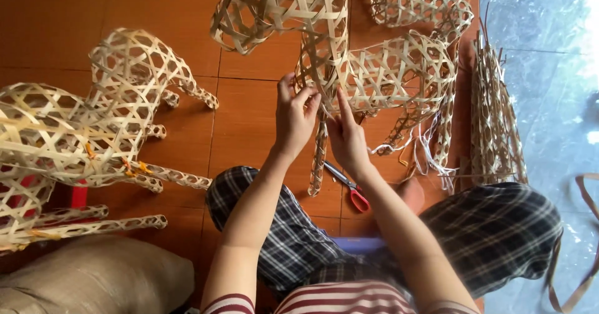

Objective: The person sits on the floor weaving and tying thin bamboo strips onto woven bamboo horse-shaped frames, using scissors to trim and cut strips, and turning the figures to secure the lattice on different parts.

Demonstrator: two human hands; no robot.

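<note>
Pale bamboo strips, woven in an open hexagon lattice, make up the animal-shaped frame that both hands work on, far of the person's lap and above the orange tiled floor. Its long leg runs near to far, the foot pointing toward the person, the body spreading at the far end. The left hand pinches the leg's left edge, fingers closed on the weave; the right hand presses the right side, forefinger raised along the strips, so the leg sits between the two grips. Red-handled scissors lie on the floor just near of the right wrist. Finished woven bamboo figures stand at left, more lattice pieces at right, beside an upright bundle of woven strips. No labels or packages show
</note>
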